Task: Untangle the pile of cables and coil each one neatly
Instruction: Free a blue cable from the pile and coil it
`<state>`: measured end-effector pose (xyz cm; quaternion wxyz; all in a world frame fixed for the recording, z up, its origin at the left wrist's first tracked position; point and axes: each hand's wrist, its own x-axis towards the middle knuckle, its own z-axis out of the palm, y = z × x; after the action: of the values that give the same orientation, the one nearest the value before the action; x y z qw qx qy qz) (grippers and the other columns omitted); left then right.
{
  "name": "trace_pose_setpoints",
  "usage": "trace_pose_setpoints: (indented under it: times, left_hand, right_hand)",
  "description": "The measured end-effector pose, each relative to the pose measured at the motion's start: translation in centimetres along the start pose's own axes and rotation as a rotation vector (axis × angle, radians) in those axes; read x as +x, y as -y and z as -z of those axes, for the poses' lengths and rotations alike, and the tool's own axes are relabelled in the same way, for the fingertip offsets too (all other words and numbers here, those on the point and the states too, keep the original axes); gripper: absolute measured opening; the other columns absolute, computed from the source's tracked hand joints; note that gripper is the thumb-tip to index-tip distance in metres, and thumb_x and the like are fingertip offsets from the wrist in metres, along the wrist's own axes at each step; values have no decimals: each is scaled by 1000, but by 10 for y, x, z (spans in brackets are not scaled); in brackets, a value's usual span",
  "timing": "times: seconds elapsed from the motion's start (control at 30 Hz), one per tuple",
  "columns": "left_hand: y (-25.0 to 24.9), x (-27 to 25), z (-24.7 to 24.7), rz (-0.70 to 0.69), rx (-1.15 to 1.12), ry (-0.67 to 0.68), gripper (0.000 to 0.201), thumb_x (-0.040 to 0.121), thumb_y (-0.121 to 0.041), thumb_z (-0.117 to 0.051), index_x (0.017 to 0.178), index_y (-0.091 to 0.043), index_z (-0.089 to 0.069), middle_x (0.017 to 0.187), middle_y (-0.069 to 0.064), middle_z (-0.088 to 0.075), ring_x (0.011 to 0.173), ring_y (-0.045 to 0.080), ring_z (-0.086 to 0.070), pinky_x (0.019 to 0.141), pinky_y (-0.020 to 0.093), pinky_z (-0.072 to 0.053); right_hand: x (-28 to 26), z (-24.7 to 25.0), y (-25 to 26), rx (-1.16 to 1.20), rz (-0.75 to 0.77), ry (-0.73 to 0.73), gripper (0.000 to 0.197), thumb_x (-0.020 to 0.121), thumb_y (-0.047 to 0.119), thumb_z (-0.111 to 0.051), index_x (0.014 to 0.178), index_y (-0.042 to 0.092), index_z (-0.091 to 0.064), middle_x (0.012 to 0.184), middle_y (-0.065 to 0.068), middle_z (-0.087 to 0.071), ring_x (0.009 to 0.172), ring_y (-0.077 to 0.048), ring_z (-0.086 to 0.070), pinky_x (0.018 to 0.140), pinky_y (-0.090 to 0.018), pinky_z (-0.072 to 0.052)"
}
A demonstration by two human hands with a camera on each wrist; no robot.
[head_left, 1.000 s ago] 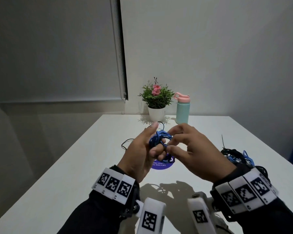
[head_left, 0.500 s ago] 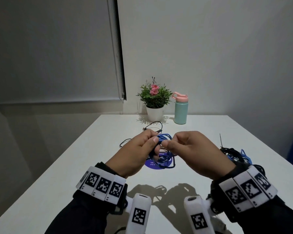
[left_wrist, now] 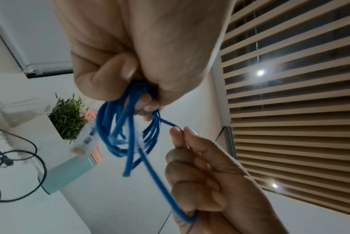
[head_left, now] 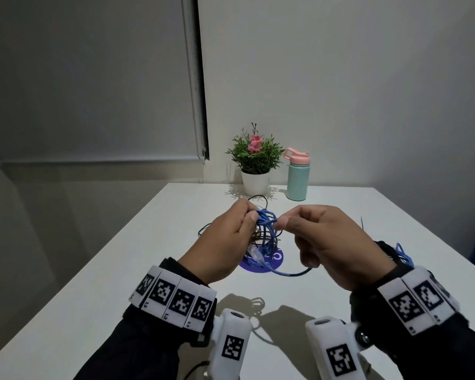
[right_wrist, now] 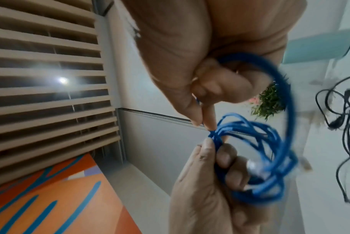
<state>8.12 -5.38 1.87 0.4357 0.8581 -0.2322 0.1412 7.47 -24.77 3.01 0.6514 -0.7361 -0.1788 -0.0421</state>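
Both hands have drawn slightly apart since a moment ago. Left hand (head_left: 225, 239) clutches the blue network cable (head_left: 266, 229) coil above the purple sticker (head_left: 274, 263) on the bench (head_left: 121, 256); right hand (head_left: 332, 242) pinches one strand beside it. Black cables (head_left: 258, 200) lie beyond the sticker.

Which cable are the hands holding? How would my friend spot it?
Look above the middle of the white table. The left hand grips a looped bundle while the right hand pinches one strand. It's the blue cable; the loose cables behind are thin and black.
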Motion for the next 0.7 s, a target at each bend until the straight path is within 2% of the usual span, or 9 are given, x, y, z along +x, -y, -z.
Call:
trace_pose_setpoints:
  times: [0.13,0.2,0.3,0.33,0.37,0.43,0.53,0.63,0.7]
  left_hand:
    - [-5,-1,-1,77,-198,51,19,90,-31,-41,80,-16,-50,55,-14,-47,55,10,-38,63,37,-31]
    - [-7,-2,-2,88,-202,70,16,81,-30,-42,73,-18,-49,52,-14,-45,51,8,-36,59,36,-30]
    - [-4,-4,-2,69,-134,97,9,75,-26,-48,72,-20,-52,60,-11,-53,55,9,-44,59,35,-43]
    - [-4,-5,-2,60,-167,105,4,74,-22,-50,74,-20,-53,62,-10,-55,55,8,-46,57,29,-44]
    - [-5,-5,-4,49,-242,109,4,74,-17,-52,75,-20,-53,62,-11,-55,52,5,-47,53,23,-43]
    - [-8,-6,-8,27,-407,91,10,75,-9,-54,80,-18,-53,61,-12,-54,46,2,-46,47,15,-39]
    - [-10,-7,-13,37,-506,44,21,79,-9,-54,98,-15,-53,62,-10,-56,44,4,-48,44,16,-39]
    - [-9,-6,-18,75,-456,41,25,90,1,-52,110,-13,-57,61,-13,-62,45,1,-53,44,15,-42]
    - [-9,-6,-21,100,-430,41,20,96,5,-49,104,-9,-60,63,-12,-64,48,3,-58,46,15,-45]
  right_hand:
    - [0,6,0,-120,198,-35,4,87,13,-73,84,13,-76,59,11,-63,47,3,-49,48,-6,-36]
    - [1,9,1,-152,220,-37,1,84,16,-76,83,17,-77,66,8,-69,52,2,-53,50,-7,-38]
    - [4,16,0,-410,272,-67,8,88,22,-73,88,28,-77,82,14,-73,76,-1,-65,67,-14,-49]
    - [5,17,-2,-435,273,-62,11,90,21,-70,90,28,-77,82,15,-72,77,-2,-64,68,-14,-49]
    - [7,17,-6,-388,253,-40,13,92,19,-67,92,26,-77,76,15,-71,68,-2,-62,62,-15,-47]
    - [8,12,-14,-156,117,46,13,95,18,-63,89,15,-75,59,9,-59,48,-8,-42,47,-17,-35]
    - [8,5,-24,63,-132,175,20,93,25,-64,81,10,-67,54,-2,-35,48,-13,-20,43,-20,-21]
    - [9,10,-29,18,-192,220,23,90,27,-68,79,6,-68,53,-3,-35,48,-14,-21,42,-20,-22]
    - [10,13,-26,-78,-158,198,21,88,24,-68,82,4,-71,55,-3,-52,48,-14,-37,48,-24,-32]
